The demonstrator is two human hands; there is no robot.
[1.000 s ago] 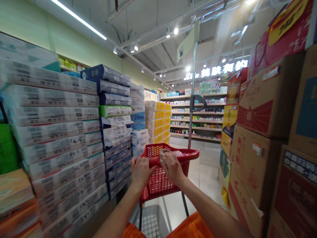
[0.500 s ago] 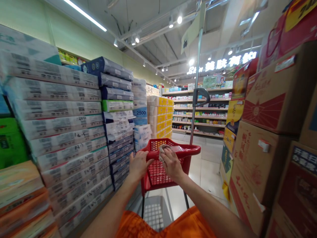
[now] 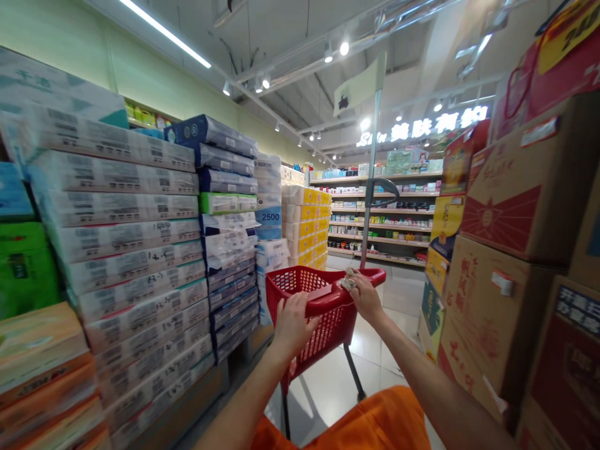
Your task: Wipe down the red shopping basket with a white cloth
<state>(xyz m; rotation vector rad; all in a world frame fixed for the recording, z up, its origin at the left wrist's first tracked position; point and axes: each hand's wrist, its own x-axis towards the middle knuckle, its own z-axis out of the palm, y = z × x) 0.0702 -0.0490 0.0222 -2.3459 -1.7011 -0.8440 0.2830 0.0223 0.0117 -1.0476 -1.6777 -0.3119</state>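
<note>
A red plastic shopping basket on a wheeled stand [image 3: 300,290] stands in the aisle in front of me. My left hand [image 3: 293,322] grips the near rim of the basket, fingers curled over it. My right hand [image 3: 363,297] rests on the basket's red handle bar and is closed on a crumpled pale cloth or paper [image 3: 349,281], pressed against the bar. A metal pole [image 3: 372,181] with a small flag rises from the far side of the basket. My orange clothing [image 3: 356,425] shows at the bottom.
Tall stacks of wrapped tissue packs [image 3: 131,250] line the left side, close to the basket. Stacked cardboard boxes [image 3: 510,250] stand on the right. Shelves of goods [image 3: 379,219] run across the far end. Pale tiled floor [image 3: 389,325] lies ahead.
The basket has swung to the right and away from the tissue stacks. My right hand with the cloth slid right along the handle bar. My left hand moved right on the rim.
</note>
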